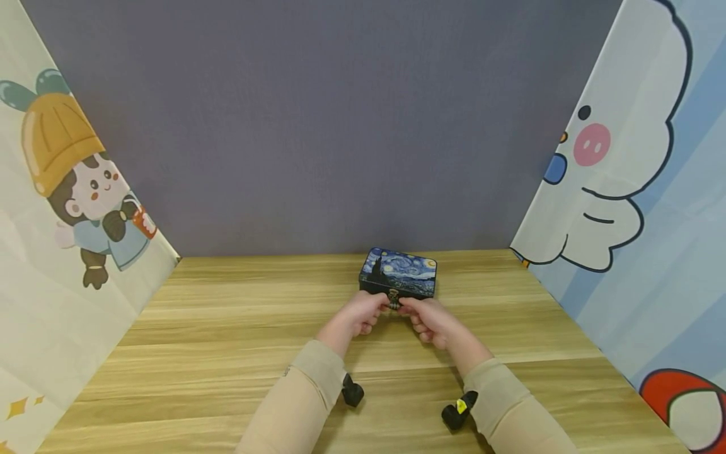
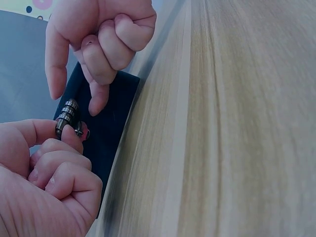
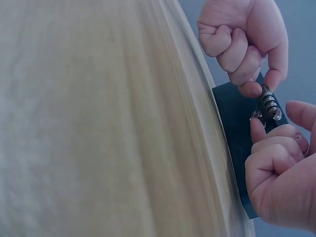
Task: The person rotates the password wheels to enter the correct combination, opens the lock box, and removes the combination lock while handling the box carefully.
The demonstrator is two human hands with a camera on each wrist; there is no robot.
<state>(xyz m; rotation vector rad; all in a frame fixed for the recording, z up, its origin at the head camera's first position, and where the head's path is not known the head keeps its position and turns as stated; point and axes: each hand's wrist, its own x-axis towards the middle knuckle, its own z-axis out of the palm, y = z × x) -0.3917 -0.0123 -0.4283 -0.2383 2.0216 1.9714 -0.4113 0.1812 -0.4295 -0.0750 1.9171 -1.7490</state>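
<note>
A dark box point(image 1: 405, 272) with a swirling night-sky painting on its lid sits at the back of the table. At its front hangs a small combination padlock point(image 2: 68, 112) with several number dials. My left hand point(image 1: 367, 311) pinches one end of the padlock between thumb and index finger, its other fingers curled in. Around the padlock's other end, my right hand point(image 3: 281, 168) holds thumb and index finger apart, with a gap between them. The right index fingertip lies close to the box's dark front face, and the remaining right fingers are folded.
The wood-grain table point(image 1: 238, 353) runs back to a grey panel point(image 1: 340, 126) just behind the box. Cartoon-printed cloths point(image 1: 612, 157) flank both sides. Small black devices point(image 1: 352, 391) are worn at both sleeve cuffs.
</note>
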